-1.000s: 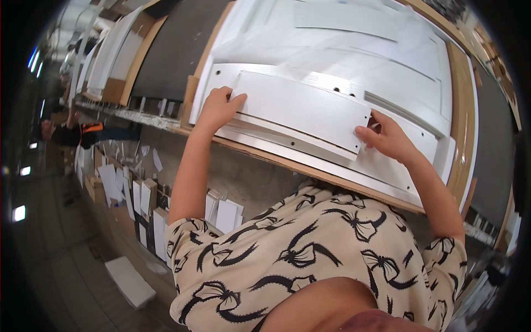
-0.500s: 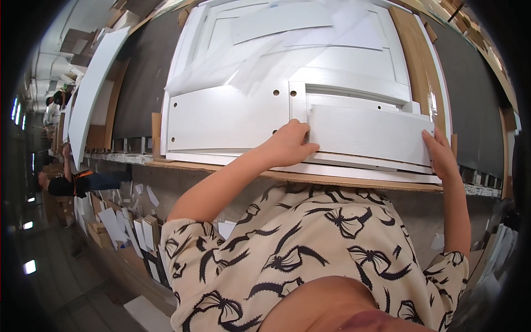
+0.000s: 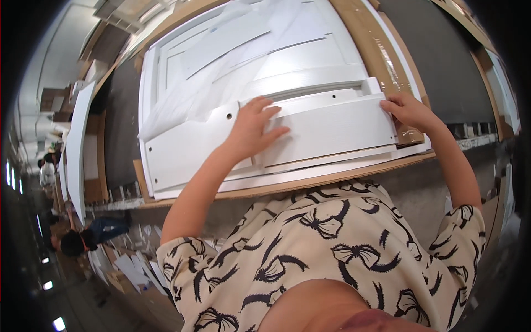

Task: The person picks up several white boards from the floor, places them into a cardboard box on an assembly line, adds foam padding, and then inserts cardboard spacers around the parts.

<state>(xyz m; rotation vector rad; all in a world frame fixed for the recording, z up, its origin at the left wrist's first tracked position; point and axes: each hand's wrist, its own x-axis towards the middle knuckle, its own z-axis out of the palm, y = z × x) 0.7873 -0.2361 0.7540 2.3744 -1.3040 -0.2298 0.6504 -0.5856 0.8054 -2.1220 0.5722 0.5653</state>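
Observation:
A white rectangular board [image 3: 337, 126] with small holes near its right end lies on top of other white panels. My right hand [image 3: 409, 112] grips the upper corner of that end, with the fingers curled at the edge. Over the board's left end my left hand [image 3: 253, 128] is open, fingers spread; whether it touches the board I cannot tell. Left of it lies another white board [image 3: 188, 146] with round holes. Thin translucent wrapping sheet [image 3: 191, 94] partly covers a framed white panel [image 3: 310, 77] behind, with a pale flat sheet [image 3: 227, 50] on it.
Brown cardboard packing with shiny tape [image 3: 381, 44] runs along the right side of the stack. A cardboard edge [image 3: 310, 178] lies under the front. Dark conveyor surfaces [image 3: 437, 61] flank the stack. A person [image 3: 83, 235] stands far left, near leaning panels and offcuts [image 3: 130, 268].
My left hand has come off the board's left end and spread its fingers. The right hand has shifted to the board's upper right corner. The view has turned and moved right.

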